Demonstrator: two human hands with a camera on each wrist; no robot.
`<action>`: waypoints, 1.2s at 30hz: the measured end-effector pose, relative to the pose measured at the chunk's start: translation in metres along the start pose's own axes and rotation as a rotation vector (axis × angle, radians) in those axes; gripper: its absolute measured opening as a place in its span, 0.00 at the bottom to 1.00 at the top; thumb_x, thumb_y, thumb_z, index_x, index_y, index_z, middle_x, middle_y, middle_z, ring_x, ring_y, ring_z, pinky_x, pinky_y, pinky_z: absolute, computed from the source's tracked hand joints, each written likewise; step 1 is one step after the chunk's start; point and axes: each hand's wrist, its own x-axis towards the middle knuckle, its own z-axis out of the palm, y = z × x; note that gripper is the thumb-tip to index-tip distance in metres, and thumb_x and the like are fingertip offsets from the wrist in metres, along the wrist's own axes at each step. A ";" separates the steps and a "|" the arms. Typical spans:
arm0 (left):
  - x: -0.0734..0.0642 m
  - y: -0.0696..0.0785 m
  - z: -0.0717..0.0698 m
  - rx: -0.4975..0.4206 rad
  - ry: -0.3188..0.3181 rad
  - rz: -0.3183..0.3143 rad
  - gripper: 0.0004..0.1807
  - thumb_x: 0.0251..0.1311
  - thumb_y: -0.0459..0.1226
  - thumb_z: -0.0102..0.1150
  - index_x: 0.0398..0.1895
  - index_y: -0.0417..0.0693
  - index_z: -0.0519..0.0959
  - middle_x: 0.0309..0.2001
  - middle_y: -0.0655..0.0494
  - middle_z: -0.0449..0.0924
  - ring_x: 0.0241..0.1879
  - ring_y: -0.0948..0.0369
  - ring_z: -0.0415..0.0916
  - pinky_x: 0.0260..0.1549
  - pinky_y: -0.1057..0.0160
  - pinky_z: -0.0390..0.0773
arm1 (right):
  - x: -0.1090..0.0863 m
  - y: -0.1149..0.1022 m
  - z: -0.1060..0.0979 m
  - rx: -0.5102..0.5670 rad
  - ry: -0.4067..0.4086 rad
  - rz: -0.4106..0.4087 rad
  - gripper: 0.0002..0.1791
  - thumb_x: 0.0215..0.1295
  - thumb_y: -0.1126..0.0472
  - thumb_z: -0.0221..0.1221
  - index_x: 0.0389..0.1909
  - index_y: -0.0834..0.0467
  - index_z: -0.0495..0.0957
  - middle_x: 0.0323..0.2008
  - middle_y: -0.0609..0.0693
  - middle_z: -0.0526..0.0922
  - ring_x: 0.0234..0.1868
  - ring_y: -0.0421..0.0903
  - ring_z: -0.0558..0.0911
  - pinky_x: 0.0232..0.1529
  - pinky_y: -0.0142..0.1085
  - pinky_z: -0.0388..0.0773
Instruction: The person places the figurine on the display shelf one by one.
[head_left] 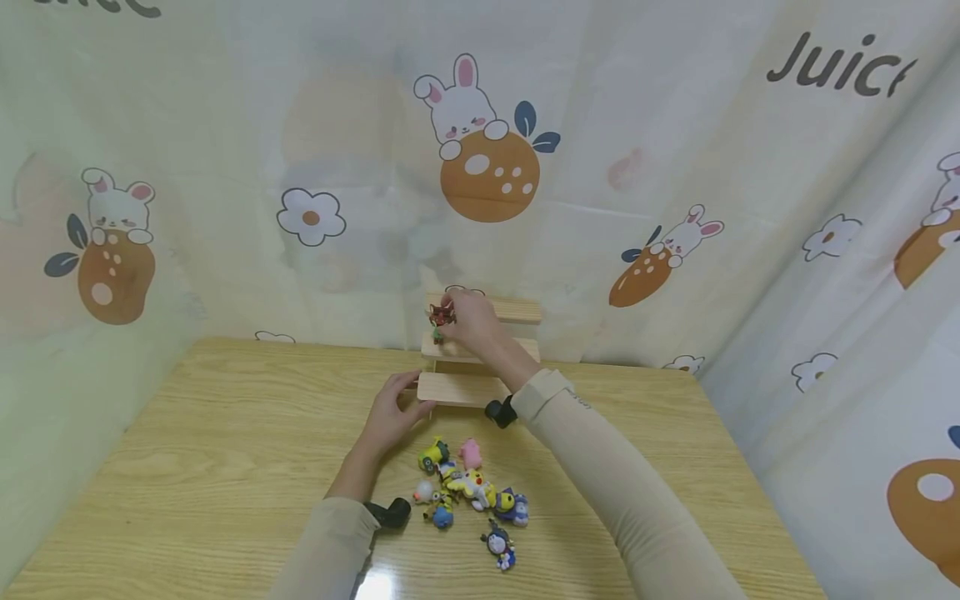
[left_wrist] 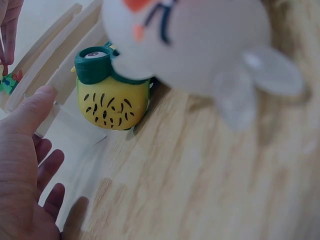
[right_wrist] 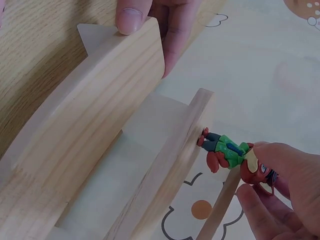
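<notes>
A three-step wooden display shelf stands against the back curtain in the head view. My left hand grips the left end of its lowest step, thumb at the front edge and fingers round behind, as the right wrist view also shows. With my right hand I pinch a small toy figurine by its reddish-brown head. It wears a green jacket and dark trousers. Its feet are at the middle step, near the left end; whether they bear weight I cannot tell.
Several toy figurines lie grouped in front of the shelf, among them a pink pig, a yellow-and-green one-eyed toy and a white-headed toy. A dark-hooded figurine lies nearer the front. The patterned curtain closes off the back.
</notes>
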 end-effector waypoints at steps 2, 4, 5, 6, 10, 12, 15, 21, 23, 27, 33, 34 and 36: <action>0.000 0.000 0.000 0.000 0.000 0.003 0.34 0.53 0.46 0.68 0.63 0.46 0.71 0.58 0.48 0.71 0.58 0.50 0.70 0.58 0.46 0.69 | 0.000 0.000 0.000 -0.003 0.001 -0.004 0.20 0.55 0.57 0.68 0.46 0.58 0.74 0.42 0.53 0.81 0.44 0.50 0.79 0.46 0.41 0.78; 0.000 0.000 0.000 0.001 0.002 0.006 0.35 0.53 0.45 0.69 0.63 0.45 0.70 0.58 0.47 0.71 0.58 0.49 0.70 0.58 0.46 0.69 | -0.001 -0.001 -0.001 -0.001 0.006 -0.006 0.19 0.55 0.58 0.68 0.46 0.58 0.74 0.42 0.53 0.81 0.44 0.50 0.80 0.46 0.41 0.78; 0.000 0.000 0.000 0.001 0.003 0.009 0.35 0.53 0.45 0.69 0.63 0.44 0.70 0.58 0.47 0.71 0.57 0.49 0.70 0.58 0.46 0.69 | -0.001 -0.001 -0.001 0.002 0.008 -0.008 0.19 0.55 0.58 0.68 0.46 0.58 0.74 0.42 0.53 0.81 0.44 0.50 0.80 0.46 0.41 0.78; 0.000 0.000 0.000 0.003 0.005 0.011 0.35 0.53 0.45 0.69 0.63 0.43 0.70 0.58 0.47 0.72 0.57 0.49 0.71 0.58 0.46 0.69 | -0.001 -0.001 -0.001 0.006 0.011 -0.009 0.19 0.55 0.58 0.68 0.46 0.58 0.74 0.43 0.54 0.81 0.45 0.50 0.80 0.46 0.41 0.78; 0.000 0.000 0.000 0.010 0.009 0.014 0.35 0.53 0.44 0.69 0.63 0.42 0.70 0.58 0.46 0.72 0.57 0.49 0.71 0.58 0.46 0.69 | -0.001 0.000 -0.001 0.011 0.019 -0.011 0.20 0.54 0.59 0.68 0.47 0.58 0.75 0.43 0.54 0.81 0.45 0.50 0.80 0.46 0.41 0.78; 0.000 0.000 0.000 0.014 0.009 0.013 0.35 0.53 0.44 0.69 0.63 0.42 0.70 0.57 0.46 0.72 0.57 0.49 0.70 0.58 0.46 0.69 | -0.002 0.001 -0.002 0.017 0.018 -0.009 0.21 0.55 0.58 0.68 0.48 0.58 0.75 0.43 0.54 0.81 0.45 0.50 0.80 0.46 0.41 0.78; 0.000 0.000 0.001 0.019 0.009 0.012 0.35 0.53 0.44 0.69 0.63 0.43 0.70 0.58 0.46 0.72 0.57 0.49 0.71 0.58 0.46 0.69 | -0.003 0.001 -0.003 0.030 0.009 0.007 0.23 0.56 0.58 0.67 0.52 0.58 0.74 0.45 0.54 0.80 0.46 0.49 0.79 0.46 0.41 0.78; 0.000 0.000 0.000 0.017 0.008 0.019 0.35 0.53 0.45 0.69 0.63 0.43 0.70 0.58 0.47 0.72 0.57 0.50 0.71 0.57 0.46 0.70 | -0.005 0.003 -0.006 0.047 0.009 0.040 0.25 0.57 0.56 0.67 0.56 0.56 0.73 0.49 0.54 0.78 0.49 0.50 0.78 0.47 0.40 0.78; -0.001 0.000 0.001 0.012 0.007 0.018 0.35 0.53 0.44 0.69 0.63 0.42 0.70 0.58 0.47 0.72 0.57 0.50 0.71 0.57 0.46 0.70 | -0.008 0.004 -0.007 0.055 0.015 0.046 0.26 0.57 0.56 0.66 0.57 0.55 0.73 0.50 0.54 0.77 0.50 0.49 0.78 0.48 0.40 0.78; -0.003 0.001 0.002 0.007 -0.003 0.016 0.35 0.53 0.44 0.69 0.63 0.41 0.70 0.58 0.46 0.71 0.57 0.49 0.71 0.57 0.46 0.70 | -0.018 0.008 -0.013 0.102 0.041 0.049 0.26 0.58 0.55 0.66 0.57 0.55 0.73 0.51 0.53 0.77 0.49 0.49 0.78 0.48 0.40 0.79; -0.002 0.003 0.003 0.016 -0.009 0.001 0.35 0.54 0.44 0.68 0.64 0.42 0.69 0.58 0.46 0.71 0.58 0.49 0.70 0.58 0.46 0.69 | -0.048 0.013 -0.019 0.226 0.109 0.037 0.23 0.60 0.54 0.64 0.55 0.58 0.75 0.47 0.54 0.79 0.45 0.51 0.81 0.46 0.41 0.80; -0.002 0.003 0.003 0.015 -0.005 -0.006 0.35 0.54 0.44 0.68 0.64 0.42 0.69 0.58 0.46 0.71 0.58 0.49 0.70 0.58 0.47 0.69 | -0.054 0.014 -0.018 0.242 0.113 0.040 0.23 0.60 0.54 0.64 0.55 0.58 0.75 0.47 0.54 0.79 0.45 0.50 0.81 0.45 0.41 0.80; -0.002 0.004 0.001 0.014 -0.002 -0.012 0.35 0.54 0.44 0.68 0.64 0.42 0.69 0.59 0.46 0.71 0.58 0.49 0.70 0.58 0.46 0.69 | -0.067 0.016 -0.014 0.265 0.114 0.045 0.21 0.61 0.56 0.63 0.53 0.60 0.76 0.46 0.55 0.80 0.44 0.50 0.82 0.45 0.39 0.81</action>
